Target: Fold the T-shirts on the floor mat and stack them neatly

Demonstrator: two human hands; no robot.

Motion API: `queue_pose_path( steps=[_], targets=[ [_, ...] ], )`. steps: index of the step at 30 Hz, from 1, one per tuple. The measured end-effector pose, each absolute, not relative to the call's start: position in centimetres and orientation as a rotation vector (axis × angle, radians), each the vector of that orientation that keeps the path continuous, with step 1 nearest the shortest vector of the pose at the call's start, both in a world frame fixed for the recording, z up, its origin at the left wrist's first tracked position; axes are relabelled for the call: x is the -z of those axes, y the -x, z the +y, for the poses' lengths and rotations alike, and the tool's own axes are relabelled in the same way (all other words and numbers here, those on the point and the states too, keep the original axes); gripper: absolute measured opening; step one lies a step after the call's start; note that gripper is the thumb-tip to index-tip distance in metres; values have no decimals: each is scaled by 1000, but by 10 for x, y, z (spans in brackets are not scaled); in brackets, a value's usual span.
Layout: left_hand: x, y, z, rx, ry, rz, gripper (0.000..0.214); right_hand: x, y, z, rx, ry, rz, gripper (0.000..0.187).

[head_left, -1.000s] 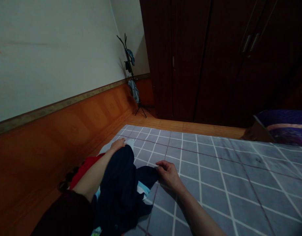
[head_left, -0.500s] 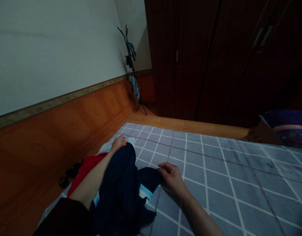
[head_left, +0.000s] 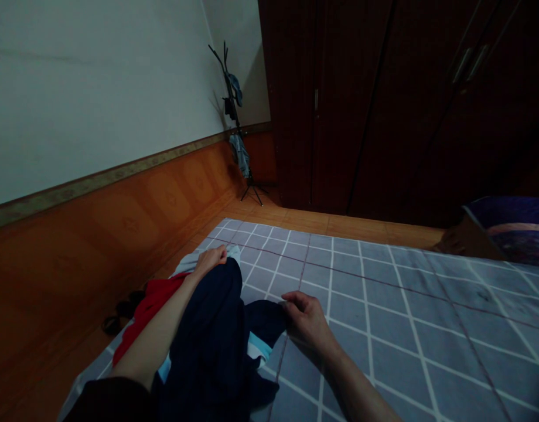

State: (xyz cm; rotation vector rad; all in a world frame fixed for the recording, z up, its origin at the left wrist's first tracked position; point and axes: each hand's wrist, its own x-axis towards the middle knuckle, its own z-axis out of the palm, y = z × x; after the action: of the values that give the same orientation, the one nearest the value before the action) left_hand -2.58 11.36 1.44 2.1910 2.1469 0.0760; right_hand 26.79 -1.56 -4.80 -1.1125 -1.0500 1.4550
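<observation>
A crumpled navy garment with a light-blue and white band lies along the near left part of the bed. My left hand is closed at its far end, beside a pale white cloth; its fingertips are partly hidden. Between thumb and fingers, my right hand pinches the tip of a narrow navy part that sticks out to the right, perhaps a sleeve. Under and beside my left forearm lies a red cloth, close to the bed's left edge.
The bed has a grey checked sheet. Dark shoes are on the floor at left. A coat rack with hanging items stands in the corner by a dark wardrobe. Purple bedding shows at far right.
My left hand has shifted slightly, turning at the far end of the navy garment, and the left forearm has moved a little left. My right hand keeps its pinch in place.
</observation>
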Motion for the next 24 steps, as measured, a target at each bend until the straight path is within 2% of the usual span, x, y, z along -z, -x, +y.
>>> queue_pose_path(
  steps=[4,11,20,24],
  targets=[
    [-20,26,108,-41,-2229,2086,6,49,-269,-15,-1449,1121,-1052,26],
    [-15,31,117,-13,-2196,2102,25,51,-271,-14,-1446,1131,-1063,28],
    [-17,32,115,-28,-2150,2111,26,45,-272,-16,-1452,1140,-1060,28],
    [-18,32,111,-78,-2127,2133,17,43,-273,-15,-1451,1134,-1060,27]
  ],
)
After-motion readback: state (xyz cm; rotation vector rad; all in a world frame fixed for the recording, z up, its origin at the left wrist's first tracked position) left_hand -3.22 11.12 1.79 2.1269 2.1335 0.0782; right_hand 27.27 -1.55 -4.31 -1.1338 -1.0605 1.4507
